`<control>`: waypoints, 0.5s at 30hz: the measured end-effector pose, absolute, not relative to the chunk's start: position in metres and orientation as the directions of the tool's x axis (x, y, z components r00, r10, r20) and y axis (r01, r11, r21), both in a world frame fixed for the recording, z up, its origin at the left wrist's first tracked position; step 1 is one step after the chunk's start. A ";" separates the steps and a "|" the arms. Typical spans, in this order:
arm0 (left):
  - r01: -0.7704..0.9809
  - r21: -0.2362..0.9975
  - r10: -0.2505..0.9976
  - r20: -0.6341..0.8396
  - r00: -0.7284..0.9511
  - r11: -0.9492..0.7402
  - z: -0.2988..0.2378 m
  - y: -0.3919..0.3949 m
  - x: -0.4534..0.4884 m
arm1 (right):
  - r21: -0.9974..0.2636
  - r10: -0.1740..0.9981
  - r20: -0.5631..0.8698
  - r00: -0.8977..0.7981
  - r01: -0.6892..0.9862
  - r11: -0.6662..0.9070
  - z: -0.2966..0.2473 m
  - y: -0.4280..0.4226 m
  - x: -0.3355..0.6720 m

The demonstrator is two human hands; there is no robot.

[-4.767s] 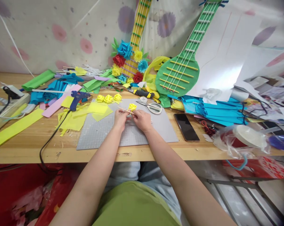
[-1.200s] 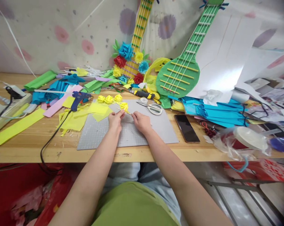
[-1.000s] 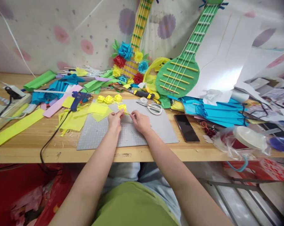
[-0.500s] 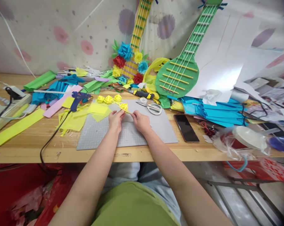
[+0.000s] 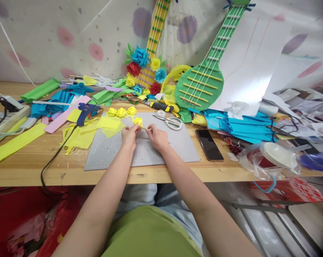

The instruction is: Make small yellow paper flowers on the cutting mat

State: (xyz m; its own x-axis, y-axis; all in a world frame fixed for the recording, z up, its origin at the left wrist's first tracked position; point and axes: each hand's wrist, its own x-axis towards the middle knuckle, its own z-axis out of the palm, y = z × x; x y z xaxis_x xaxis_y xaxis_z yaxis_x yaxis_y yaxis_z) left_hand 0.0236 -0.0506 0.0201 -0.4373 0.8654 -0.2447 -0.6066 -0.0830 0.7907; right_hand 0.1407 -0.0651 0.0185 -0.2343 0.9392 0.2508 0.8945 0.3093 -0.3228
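Over mat (image 5: pixel 104 153), left hand (image 5: pixel 129 137), right hand (image 5: pixel 158 137), both pinching

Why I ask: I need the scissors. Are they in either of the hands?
No, the scissors lie on the gray mat, beyond the right hand.

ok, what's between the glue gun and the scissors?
Head view, left to right: yellow paper, three yellow flowers, then a fourth flower at the left hand.
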 end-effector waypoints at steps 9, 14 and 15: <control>-0.644 0.756 0.886 -0.216 -0.410 -0.114 0.019 -0.053 0.023 | -0.332 0.944 0.243 -0.221 0.896 0.295 0.017 -0.062 0.141; -0.655 0.750 0.892 -0.230 -0.389 -0.093 0.019 -0.055 0.023 | -0.334 0.942 0.259 -0.212 0.896 0.294 0.015 -0.059 0.142; -0.653 0.751 0.891 -0.232 -0.390 -0.091 0.018 -0.054 0.023 | -0.335 0.942 0.263 -0.209 0.896 0.292 0.015 -0.059 0.142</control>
State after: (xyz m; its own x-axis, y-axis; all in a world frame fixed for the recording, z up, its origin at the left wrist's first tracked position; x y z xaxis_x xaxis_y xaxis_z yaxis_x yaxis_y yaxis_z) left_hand 0.0226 -0.0544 0.0181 -0.3905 0.8910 -0.2318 -0.6535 -0.0909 0.7515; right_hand 0.1418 -0.0593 0.0145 -0.2093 0.9419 0.2628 0.8958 0.2925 -0.3347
